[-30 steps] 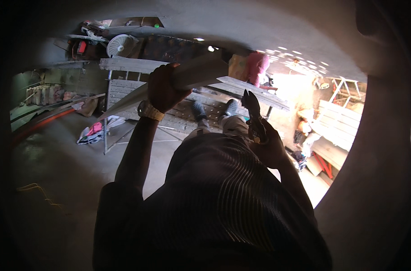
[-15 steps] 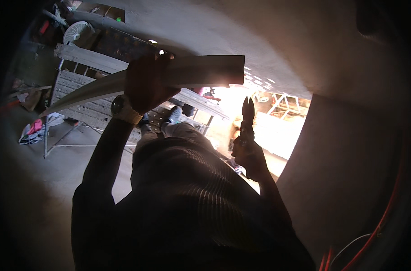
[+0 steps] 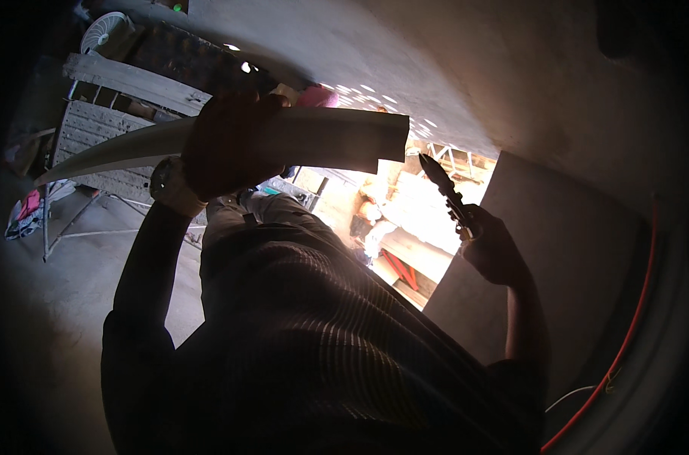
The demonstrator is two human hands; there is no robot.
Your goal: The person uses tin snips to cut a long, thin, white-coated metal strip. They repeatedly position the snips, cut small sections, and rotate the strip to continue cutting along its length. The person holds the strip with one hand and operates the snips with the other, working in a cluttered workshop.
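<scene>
My left hand (image 3: 234,144), with a watch at the wrist, is closed around a long pale strip (image 3: 329,138), wide and flat like a metal or plastic profile. Its far-left part curves down to a thin tip, and its right end is cut square with a small step at the lower corner. In my right hand (image 3: 496,246) is a dark plier-shaped tool (image 3: 443,182) with pointed jaws, held by its handles. The jaws point up and left, just right of the strip's end, apart from it. Shadow hides most finger detail.
A perforated scaffold platform (image 3: 102,136) with metal legs stands left, a plank (image 3: 136,83) above it. A white fan (image 3: 106,32) is at the upper left. Sunlight floods an opening with timber beyond. A pale wall (image 3: 526,76) rises right; a red cable (image 3: 634,334) runs along it.
My right hand and the tool have moved right, and the jaws have tilted left toward the strip's end. The strip's right end has dipped slightly. The view has shifted, and the scaffold sits further left.
</scene>
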